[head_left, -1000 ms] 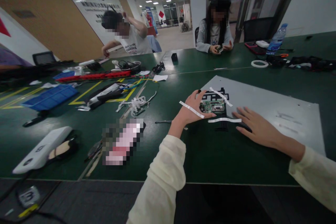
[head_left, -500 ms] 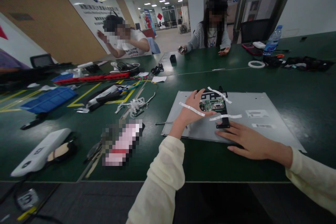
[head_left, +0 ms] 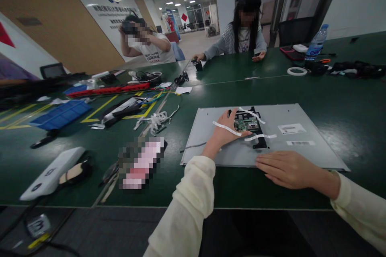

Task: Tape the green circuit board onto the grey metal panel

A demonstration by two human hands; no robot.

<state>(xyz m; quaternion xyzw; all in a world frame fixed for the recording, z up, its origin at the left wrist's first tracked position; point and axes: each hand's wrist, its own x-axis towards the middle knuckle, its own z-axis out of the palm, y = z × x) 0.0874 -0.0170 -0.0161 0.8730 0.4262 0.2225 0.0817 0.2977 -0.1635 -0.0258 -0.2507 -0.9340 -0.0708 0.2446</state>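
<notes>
A flat grey metal panel (head_left: 208, 124) lies on the green table, looking like the back of a display. On it sits a green circuit board (head_left: 245, 123) in a black bracket (head_left: 259, 140). White tape strips (head_left: 261, 137) cross the bracket. My left hand (head_left: 226, 128) grips the board from its left side, fingers at the far edge and thumb at the near edge; one tape strip lies over the back of this hand. My right hand (head_left: 289, 168) rests at the panel's near edge, fingers stretched and close together, holding nothing. A thin dark cable (head_left: 193, 147) emerges left of my left wrist.
To the left lie a blurred pink item (head_left: 144, 162), a white device (head_left: 52, 174), tangled white strips (head_left: 157, 122) and a blue tray (head_left: 60, 114). A tape roll (head_left: 297, 71) and water bottle (head_left: 316, 44) stand back right. Two people sit across the table.
The panel has turned slightly and shifted left. My right hand has drawn back from beside the bracket's foot to the panel's near edge. My left hand stays at the board.
</notes>
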